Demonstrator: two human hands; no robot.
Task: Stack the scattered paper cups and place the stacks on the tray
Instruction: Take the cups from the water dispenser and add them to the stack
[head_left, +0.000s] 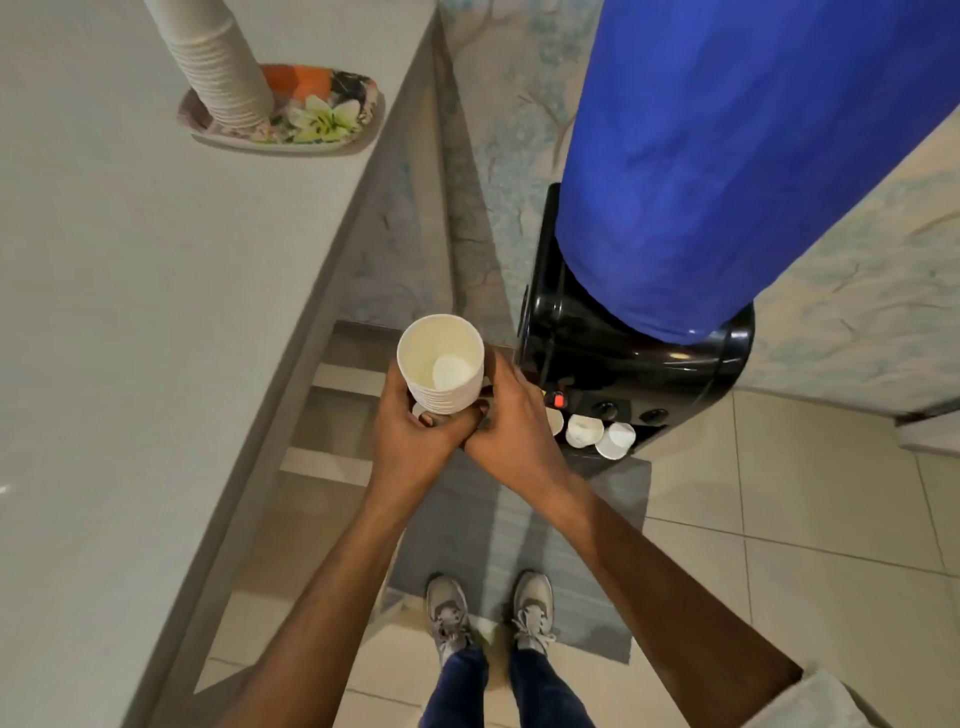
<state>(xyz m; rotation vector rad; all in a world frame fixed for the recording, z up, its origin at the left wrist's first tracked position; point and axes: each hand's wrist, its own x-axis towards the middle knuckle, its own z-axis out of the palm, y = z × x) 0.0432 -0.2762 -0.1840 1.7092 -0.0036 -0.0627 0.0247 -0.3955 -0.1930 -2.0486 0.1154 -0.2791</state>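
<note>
A short stack of white paper cups (441, 366) stands upright in both my hands, above the floor beside the counter. My left hand (410, 439) grips its lower part from the left. My right hand (511, 426) curls round it from the right, fingers at the base. A tall stack of cups (218, 67) stands on the flowered tray (332, 111) at the far end of the grey counter (130, 312). Loose white cups (584, 430) (615, 440) lie on the water dispenser's drip shelf, to the right of my right hand.
A black water dispenser (634, 358) with a blue-covered bottle (737, 156) stands close on the right. A grey mat (524, 530) lies on the tiled floor under my feet. The counter edge runs diagonally at the left.
</note>
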